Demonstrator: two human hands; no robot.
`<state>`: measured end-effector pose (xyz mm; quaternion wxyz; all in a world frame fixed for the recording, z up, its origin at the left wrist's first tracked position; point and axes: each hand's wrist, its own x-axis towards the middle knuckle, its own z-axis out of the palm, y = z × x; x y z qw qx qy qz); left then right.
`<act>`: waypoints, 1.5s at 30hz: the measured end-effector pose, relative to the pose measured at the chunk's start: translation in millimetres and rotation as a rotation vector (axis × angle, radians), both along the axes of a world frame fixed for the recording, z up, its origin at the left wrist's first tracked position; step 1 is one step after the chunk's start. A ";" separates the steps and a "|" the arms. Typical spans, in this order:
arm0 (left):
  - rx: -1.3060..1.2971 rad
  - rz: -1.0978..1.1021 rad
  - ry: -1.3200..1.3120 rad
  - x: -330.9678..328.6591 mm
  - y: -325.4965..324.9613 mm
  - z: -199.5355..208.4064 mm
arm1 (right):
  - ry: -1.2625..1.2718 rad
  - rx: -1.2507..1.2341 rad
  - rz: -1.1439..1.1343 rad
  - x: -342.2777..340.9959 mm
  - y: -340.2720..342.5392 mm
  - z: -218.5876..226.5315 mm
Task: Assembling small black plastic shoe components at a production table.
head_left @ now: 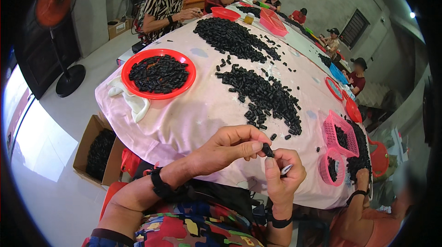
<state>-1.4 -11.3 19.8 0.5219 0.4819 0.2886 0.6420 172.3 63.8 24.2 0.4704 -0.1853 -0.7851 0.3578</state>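
Left hand (pixel 232 148) and right hand (pixel 282 173) meet fingertip to fingertip, both pinched shut, wrists bent inward

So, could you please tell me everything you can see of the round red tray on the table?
The round red tray looks like plastic, shallow, with a raised rim. It lies flat on the pale pink cloth near the table's left edge, holding a heap of small black pieces. A crumpled white cloth lies against its near rim. No hand touches it.

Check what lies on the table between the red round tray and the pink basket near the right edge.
In the head view, between the red round tray and the pink basket, a long heap of small black pieces lies on the pale pink tablecloth.
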 end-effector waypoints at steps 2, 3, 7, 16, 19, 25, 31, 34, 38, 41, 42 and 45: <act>0.012 0.004 -0.009 0.8 1.6 -1.6 | -0.027 0.039 -0.032 -1.7 -3.0 0.2; 0.013 0.006 -0.010 1.0 1.5 -1.9 | -0.029 0.040 -0.030 -2.6 -4.5 1.2; -0.013 0.007 -0.013 3.7 1.5 -1.4 | -0.092 0.188 -0.105 -4.9 -7.8 4.6; -0.043 -0.082 -0.079 0.8 3.6 -5.2 | -0.218 0.165 -0.128 -3.5 -6.7 9.7; -0.047 -0.127 -0.077 0.9 3.7 -6.8 | -0.270 0.148 -0.123 -4.3 -7.9 10.6; -0.075 -0.150 -0.040 2.4 5.3 -9.3 | -0.273 0.200 -0.132 -5.0 -5.4 9.8; -0.062 -0.170 -0.066 3.1 4.9 -10.2 | -0.295 0.232 -0.137 -6.2 -2.2 5.0; -0.066 -0.184 -0.073 2.7 5.7 -10.0 | -0.312 0.246 -0.144 -5.3 -0.6 3.2; -0.070 -0.178 -0.064 2.4 6.0 -11.8 | -0.337 0.235 -0.151 -6.1 -2.4 5.2; -0.071 -0.170 -0.050 1.9 5.9 -11.6 | -0.336 0.238 -0.165 -6.8 -3.2 5.8; -0.071 -0.171 -0.050 2.0 5.8 -11.0 | -0.336 0.238 -0.166 -6.5 -3.1 5.9; -0.072 -0.168 -0.057 2.2 5.9 -11.0 | -0.362 0.260 -0.173 -6.0 -2.4 5.6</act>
